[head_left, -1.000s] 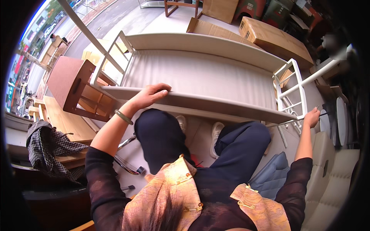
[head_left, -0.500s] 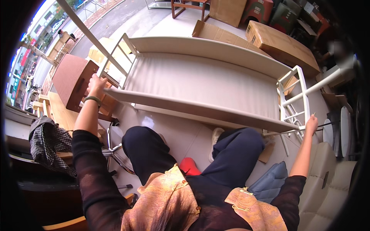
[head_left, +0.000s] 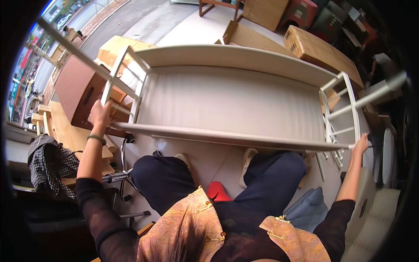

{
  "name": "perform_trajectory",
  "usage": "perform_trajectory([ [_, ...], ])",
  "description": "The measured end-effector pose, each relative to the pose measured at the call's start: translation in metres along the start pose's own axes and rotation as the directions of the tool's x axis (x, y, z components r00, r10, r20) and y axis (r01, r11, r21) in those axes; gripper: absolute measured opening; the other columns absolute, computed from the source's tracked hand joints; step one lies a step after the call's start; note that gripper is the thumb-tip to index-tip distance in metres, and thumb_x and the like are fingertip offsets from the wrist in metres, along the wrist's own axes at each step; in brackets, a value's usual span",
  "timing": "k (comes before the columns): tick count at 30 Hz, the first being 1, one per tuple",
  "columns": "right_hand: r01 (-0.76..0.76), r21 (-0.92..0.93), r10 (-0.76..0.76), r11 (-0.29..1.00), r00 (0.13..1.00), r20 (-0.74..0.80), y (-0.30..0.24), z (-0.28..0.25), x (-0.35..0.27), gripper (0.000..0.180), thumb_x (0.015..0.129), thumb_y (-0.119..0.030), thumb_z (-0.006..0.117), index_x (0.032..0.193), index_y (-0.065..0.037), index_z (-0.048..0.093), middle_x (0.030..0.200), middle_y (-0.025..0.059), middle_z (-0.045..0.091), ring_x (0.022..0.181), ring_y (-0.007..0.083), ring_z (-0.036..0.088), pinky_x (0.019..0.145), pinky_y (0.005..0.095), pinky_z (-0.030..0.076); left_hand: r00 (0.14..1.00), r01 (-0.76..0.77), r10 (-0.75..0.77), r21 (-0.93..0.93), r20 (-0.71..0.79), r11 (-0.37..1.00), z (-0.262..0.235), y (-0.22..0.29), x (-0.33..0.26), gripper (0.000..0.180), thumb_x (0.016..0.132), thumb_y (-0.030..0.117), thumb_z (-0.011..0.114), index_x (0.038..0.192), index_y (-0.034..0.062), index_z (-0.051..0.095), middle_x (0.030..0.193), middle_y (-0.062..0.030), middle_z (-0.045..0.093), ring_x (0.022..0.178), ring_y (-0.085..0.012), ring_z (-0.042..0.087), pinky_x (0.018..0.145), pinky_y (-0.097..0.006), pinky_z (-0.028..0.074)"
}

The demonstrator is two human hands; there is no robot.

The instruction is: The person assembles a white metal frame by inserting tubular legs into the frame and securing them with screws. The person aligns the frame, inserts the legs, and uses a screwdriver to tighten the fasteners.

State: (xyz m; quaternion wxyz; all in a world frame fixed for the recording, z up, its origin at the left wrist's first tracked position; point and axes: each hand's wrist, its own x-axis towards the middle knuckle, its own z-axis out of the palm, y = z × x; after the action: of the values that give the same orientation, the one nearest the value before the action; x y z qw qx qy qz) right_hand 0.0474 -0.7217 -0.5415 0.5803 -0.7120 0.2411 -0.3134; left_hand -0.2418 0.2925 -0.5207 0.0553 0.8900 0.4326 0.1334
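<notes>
A white metal rack frame (head_left: 357, 114) with a long beige fabric shelf (head_left: 231, 102) spans the space in front of me. The shelf has raised fabric sides along its far and near edges. My left hand (head_left: 100, 113) is closed round the frame's near left corner, and a bracelet circles that wrist. At the opposite end, my right hand (head_left: 360, 145) grips the near right corner, its fingers partly hidden. Long white tubes stick out past both ends of the frame. My knees are bent below the near edge.
Cardboard boxes (head_left: 321, 50) lie beyond the rack. On the left stand a brown cabinet (head_left: 74, 85), pale wooden furniture (head_left: 72, 131) with a checked cloth (head_left: 50, 161), and a chrome chair base (head_left: 122, 174). To the right are a beige padded seat (head_left: 371, 218) and a blue cushion (head_left: 307, 209).
The rack's left end has come nearer to me with my left hand, so its near edge runs more level. Its right end has shifted slightly right with my right hand.
</notes>
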Motion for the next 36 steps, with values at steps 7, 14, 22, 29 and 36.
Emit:
perform_trajectory([
  [7,0.178,0.077,-0.187,0.981,0.973,0.136,-0.044,0.106,0.049,0.027,0.089,-0.029,0.059,0.100,-0.005,0.064,0.087,0.0052,0.065,0.069,0.0147,0.060,0.051,0.0288,0.048,0.997,0.056,-0.062,-0.153,-0.034,0.987,-0.004,-0.052,-0.036,0.050,0.075,0.047,0.065,0.090,-0.0003,0.064,0.081,-0.0187,0.064,0.078,-0.0367,0.062,0.072,-0.043,0.047],
  [14,0.142,0.211,-0.180,0.967,0.968,0.177,-0.060,0.257,0.070,0.025,0.089,-0.026,0.059,0.088,-0.001,0.059,0.079,0.0083,0.061,0.064,0.0186,0.061,0.050,0.0329,0.053,0.993,0.111,-0.118,-0.280,-0.007,0.954,0.002,-0.063,-0.048,0.041,0.079,0.035,0.068,0.077,-0.0048,0.058,0.064,-0.0090,0.056,0.060,-0.0159,0.050,0.057,-0.035,0.042],
  [22,0.317,0.243,-0.349,0.917,0.931,0.105,-0.040,0.420,0.130,0.034,0.082,-0.029,0.062,0.072,0.003,0.061,0.068,0.0054,0.060,0.063,0.0148,0.054,0.062,0.0336,0.047,0.961,0.271,-0.261,-0.457,0.087,0.847,0.009,-0.030,-0.046,0.028,0.084,0.029,0.066,0.076,0.0061,0.053,0.059,0.0052,0.039,0.053,-0.0055,0.035,0.046,-0.026,0.029],
  [29,0.046,0.555,-0.178,0.831,0.966,0.187,-0.051,0.494,0.135,0.031,0.097,-0.036,0.046,0.091,-0.005,0.051,0.073,0.0107,0.065,0.061,0.0187,0.060,0.057,0.0366,0.046,0.907,0.410,-0.405,-0.460,0.116,0.787,0.001,-0.001,-0.036,0.035,0.082,0.034,0.070,0.072,0.0129,0.044,0.053,0.0073,0.032,0.039,-0.0050,0.028,0.036,-0.024,0.022],
  [36,0.162,0.483,-0.171,0.861,0.985,-0.025,-0.020,0.375,0.017,0.023,0.095,-0.023,0.044,0.083,-0.004,0.046,0.073,0.0085,0.061,0.060,0.0151,0.056,0.053,0.0284,0.046,0.923,0.382,-0.347,-0.525,0.168,0.761,0.003,-0.005,-0.039,0.036,0.083,0.035,0.068,0.070,0.0141,0.042,0.054,0.0058,0.033,0.041,-0.0064,0.029,0.038,-0.024,0.024],
])
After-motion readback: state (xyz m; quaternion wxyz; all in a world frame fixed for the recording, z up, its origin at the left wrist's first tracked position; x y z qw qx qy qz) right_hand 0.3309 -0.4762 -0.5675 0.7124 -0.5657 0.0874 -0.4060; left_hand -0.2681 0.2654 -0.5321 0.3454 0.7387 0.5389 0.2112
